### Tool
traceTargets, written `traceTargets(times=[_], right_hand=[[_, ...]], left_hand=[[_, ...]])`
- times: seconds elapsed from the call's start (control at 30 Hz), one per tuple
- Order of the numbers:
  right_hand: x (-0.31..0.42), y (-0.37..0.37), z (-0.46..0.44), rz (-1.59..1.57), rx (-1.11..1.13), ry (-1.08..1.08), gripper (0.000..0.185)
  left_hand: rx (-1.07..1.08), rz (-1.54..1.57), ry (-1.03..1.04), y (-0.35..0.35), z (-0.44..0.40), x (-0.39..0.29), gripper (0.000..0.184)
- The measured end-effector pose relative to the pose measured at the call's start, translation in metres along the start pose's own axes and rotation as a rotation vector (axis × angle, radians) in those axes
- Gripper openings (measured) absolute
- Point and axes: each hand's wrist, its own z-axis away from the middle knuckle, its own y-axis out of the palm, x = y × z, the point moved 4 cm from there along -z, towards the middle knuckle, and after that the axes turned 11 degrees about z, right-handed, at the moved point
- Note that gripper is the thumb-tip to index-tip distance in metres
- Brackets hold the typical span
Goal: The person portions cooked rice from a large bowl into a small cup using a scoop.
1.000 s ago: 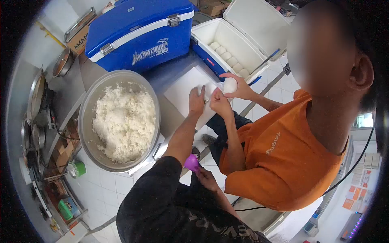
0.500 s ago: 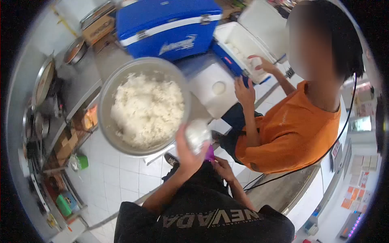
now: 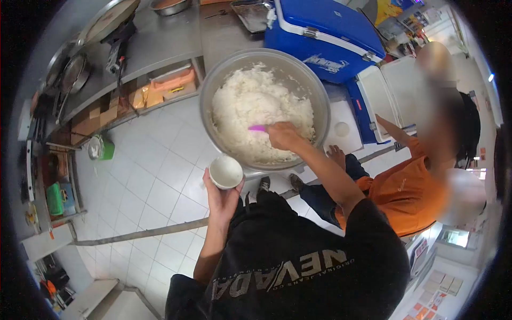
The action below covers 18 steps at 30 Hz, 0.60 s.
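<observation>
My left hand [image 3: 216, 200] is wrapped round a small white bowl [image 3: 226, 172], whose pale inside faces up at me. The bowl is beside the front left rim of a large metal pot [image 3: 209, 72]. White rice [image 3: 250, 98] is heaped in that pot, with its surface uneven. Above the rice, my right hand [image 3: 285, 136] is closed on a purple rice paddle [image 3: 257, 128]. The paddle's end points left at the rice; whether it digs in is unclear, and its handle is mostly hidden in my fist.
A co-worker in an orange shirt [image 3: 394, 194] stands at my right, reaching to an open cooler [image 3: 377, 96]. Behind the pot stands a closed blue cooler [image 3: 325, 40]. A round white item [image 3: 342, 129] lies on a white board. Metal counters [image 3: 154, 37] run along the left.
My view has swung right. My left hand has moved to the pot's front left side with the bowl. The right hand has come up over the rice with the purple paddle.
</observation>
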Motion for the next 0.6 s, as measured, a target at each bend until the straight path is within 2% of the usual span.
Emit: traceTargets(times=[0.1, 0.2, 0.3, 0.4, 0.5, 0.6], right_hand=[[0.02, 0.003, 0.017, -0.084, 0.227, -0.055, 0.032], [0.012, 0.001, 0.014, 0.083, 0.464, -0.146, 0.032], [0.005, -0.02, 0.001, 0.007, 0.291, -0.209, 0.028], [-0.01, 0.045, -0.032, 0.002, 0.52, -0.426, 0.019], [-0.016, 0.065, -0.058, -0.305, 0.691, -0.781, 0.014], [-0.023, 0.074, -0.066, -0.516, 1.039, -0.635, 0.013]], left_hand=[[-0.051, 0.079, 0.032, -0.002, -0.003, -0.004, 0.049], [-0.064, 0.092, 0.062, -0.004, -0.004, 0.0, 0.048], [-0.085, 0.072, 0.106, 0.002, 0.001, 0.003, 0.047], [-0.128, 0.047, 0.158, 0.007, 0.002, 0.006, 0.047], [-0.164, 0.055, 0.229, 0.004, 0.0, 0.01, 0.049], [-0.167, 0.107, 0.252, 0.002, -0.002, 0.013, 0.049]])
